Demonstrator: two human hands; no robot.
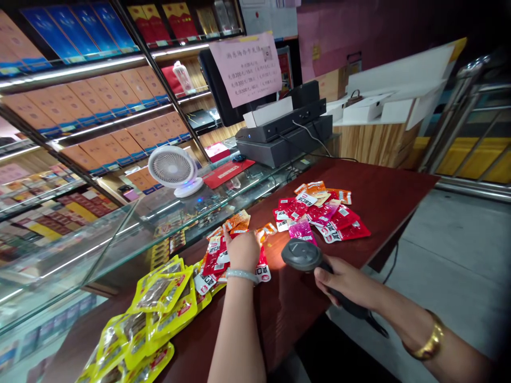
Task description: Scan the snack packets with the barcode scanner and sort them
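My right hand (347, 279) is wrapped round the handle of a black barcode scanner (301, 254), its head pointing left over the dark red tabletop (287, 298). A patch of light falls on the table just left of the scanner head. My left hand (242, 251) rests among red snack packets (215, 252) and orange packets (238, 221), with index finger and thumb spread apart; the other fingertips are hidden. Beside the thumb lies a small orange packet (266, 230). Right of it is a second pile of red packets (347, 221), with a magenta packet (302, 230) and orange ones.
Yellow snack bags (159, 303) are heaped at the front left. A glass counter (159, 218) runs behind the table, bearing a white fan (173, 167), a red folder (227, 174) and a black register unit (287, 133). A metal railing (471, 122) stands at right.
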